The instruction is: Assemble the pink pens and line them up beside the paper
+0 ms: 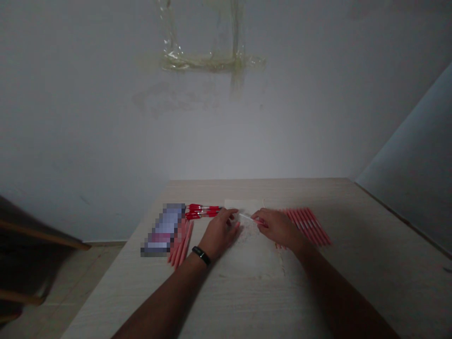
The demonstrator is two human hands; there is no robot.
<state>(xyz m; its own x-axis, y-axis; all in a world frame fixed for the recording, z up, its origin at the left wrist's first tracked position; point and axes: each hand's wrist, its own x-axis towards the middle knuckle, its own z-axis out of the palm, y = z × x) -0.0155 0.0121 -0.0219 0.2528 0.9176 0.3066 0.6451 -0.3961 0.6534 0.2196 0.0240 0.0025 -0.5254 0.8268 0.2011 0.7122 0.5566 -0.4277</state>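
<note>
My right hand (278, 227) pinches a slim pen (246, 217) whose thin whitish end points left toward my other hand. My left hand (221, 230), with a black band (201, 255) on its wrist, hovers by that end. Its thumb and index finger are apart, and I see nothing between them. Beneath both hands lies a pale, see-through sheet (252, 263). Beside my right hand is a neat row of red pens (312, 227). Left of my left hand are several pinkish-red pen barrels (183, 247), and behind it red pens with clear barrels (203, 212).
A blurred-out phone-like rectangle (163, 230) rests at the left of the light wooden table (240, 310). The wall (282, 132) with old tape (205, 63) stands behind the table. Dark furniture with wooden bars (42, 230) is at the lower left.
</note>
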